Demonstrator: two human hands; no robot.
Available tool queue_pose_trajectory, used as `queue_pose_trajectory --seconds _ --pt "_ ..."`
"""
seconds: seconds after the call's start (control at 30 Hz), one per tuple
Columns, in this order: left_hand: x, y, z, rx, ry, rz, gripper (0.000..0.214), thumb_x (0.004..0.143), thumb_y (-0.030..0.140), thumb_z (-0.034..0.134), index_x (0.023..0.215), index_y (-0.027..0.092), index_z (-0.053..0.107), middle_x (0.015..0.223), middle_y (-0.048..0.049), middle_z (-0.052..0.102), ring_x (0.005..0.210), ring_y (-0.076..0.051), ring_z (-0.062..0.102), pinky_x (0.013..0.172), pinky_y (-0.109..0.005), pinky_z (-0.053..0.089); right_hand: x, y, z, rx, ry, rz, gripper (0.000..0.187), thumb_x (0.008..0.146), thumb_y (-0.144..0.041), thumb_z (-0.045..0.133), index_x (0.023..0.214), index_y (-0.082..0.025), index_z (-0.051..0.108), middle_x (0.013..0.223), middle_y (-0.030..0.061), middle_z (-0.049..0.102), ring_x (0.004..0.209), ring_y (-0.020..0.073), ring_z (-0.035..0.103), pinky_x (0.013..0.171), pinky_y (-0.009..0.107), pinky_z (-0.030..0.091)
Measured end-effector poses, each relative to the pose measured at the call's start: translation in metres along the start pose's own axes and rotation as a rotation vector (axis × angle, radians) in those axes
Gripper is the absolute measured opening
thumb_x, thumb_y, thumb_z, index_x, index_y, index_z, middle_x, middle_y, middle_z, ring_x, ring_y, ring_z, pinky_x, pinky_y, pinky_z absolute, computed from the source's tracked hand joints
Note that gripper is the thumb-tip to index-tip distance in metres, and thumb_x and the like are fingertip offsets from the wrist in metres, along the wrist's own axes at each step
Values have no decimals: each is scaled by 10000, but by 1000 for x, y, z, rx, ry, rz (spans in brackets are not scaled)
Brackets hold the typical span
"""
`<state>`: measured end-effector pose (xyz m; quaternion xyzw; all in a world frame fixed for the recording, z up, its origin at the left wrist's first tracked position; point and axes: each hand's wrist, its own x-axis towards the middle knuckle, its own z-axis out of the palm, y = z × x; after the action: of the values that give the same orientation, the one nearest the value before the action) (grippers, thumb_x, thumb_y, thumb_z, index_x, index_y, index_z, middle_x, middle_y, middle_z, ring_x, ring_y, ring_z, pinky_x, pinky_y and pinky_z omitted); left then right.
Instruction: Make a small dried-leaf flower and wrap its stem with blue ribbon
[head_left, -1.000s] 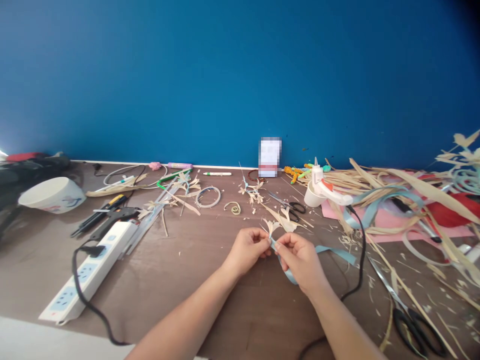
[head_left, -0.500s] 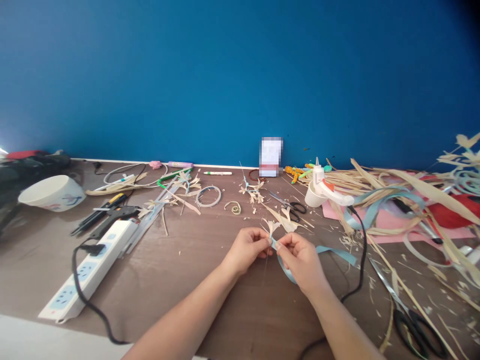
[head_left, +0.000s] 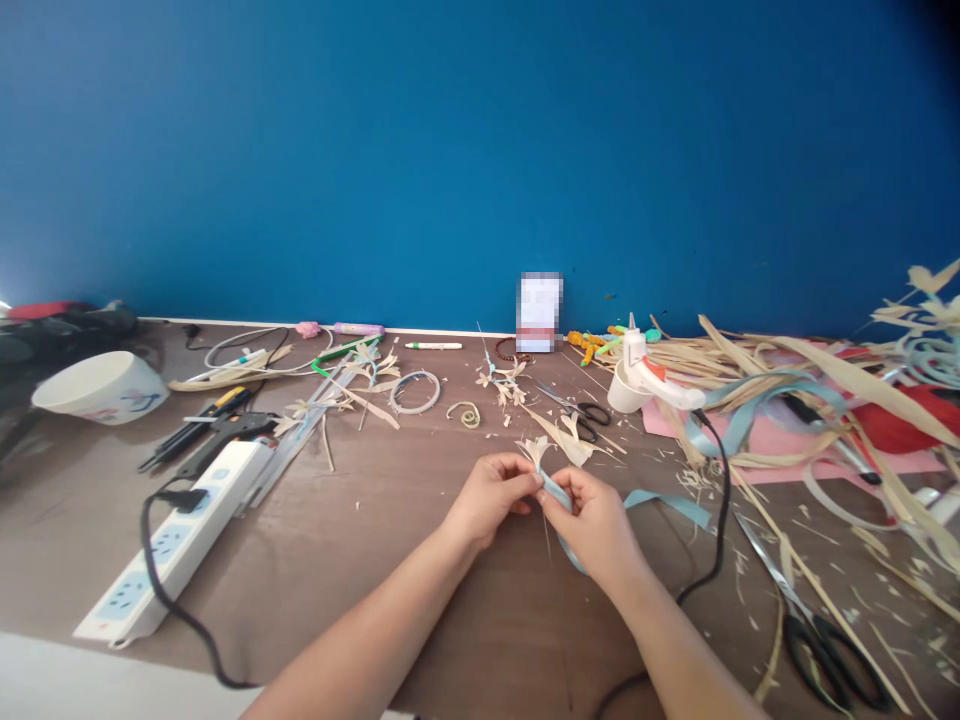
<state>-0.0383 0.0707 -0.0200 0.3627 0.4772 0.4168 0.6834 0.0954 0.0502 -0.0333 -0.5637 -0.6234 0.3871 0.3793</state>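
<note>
Above the middle of the table my left hand pinches a small pale flower at its base, petals up, with a thin stem wire hanging below. Close beside it, my right hand is closed on a light blue ribbon that meets the flower's base. The ribbon's loose tail runs out to the right behind the right hand. Fingertips of both hands nearly touch and partly hide the join. Just behind the hands lie a pale husk piece and small black-handled scissors.
A white power strip, a dark glue gun and a white bowl are on the left. To the right stand a white glue gun in a cup, its black cord, husk strips and large scissors.
My right hand has shifted slightly left and turned, and more blue ribbon shows between the hands. The stem wire's lower end has swung right. The flower is slightly lower.
</note>
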Motion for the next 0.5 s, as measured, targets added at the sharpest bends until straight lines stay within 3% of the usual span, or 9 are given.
queue_pose_trajectory --seconds 0.17,0.37,0.5 --pt "-2 0 2 7 -14 8 200 550 265 696 611 115 579 558 16 543 486 -57 478 423 -148 390 1 0 -1 69 -44 58 196 714 -293 543 570 -165 507 468 -59 380 440 67 304 406 192 238" --pt "-3 3 0 -98 -169 -80 213 567 274 706 641 119 580 574 10 540 503 -61 481 393 -135 402 3 -8 -3 502 -188 367 186 685 -315 573 606 -165 496 430 -104 294 360 25 158 341 174 99" --pt "-3 5 -5 -177 -268 -123 228 581 265 714 714 104 621 611 -13 554 548 -71 510 402 -124 419 5 -10 -9 739 -270 466 180 649 -291 623 613 -148 521 436 -107 293 364 10 134 325 147 80"
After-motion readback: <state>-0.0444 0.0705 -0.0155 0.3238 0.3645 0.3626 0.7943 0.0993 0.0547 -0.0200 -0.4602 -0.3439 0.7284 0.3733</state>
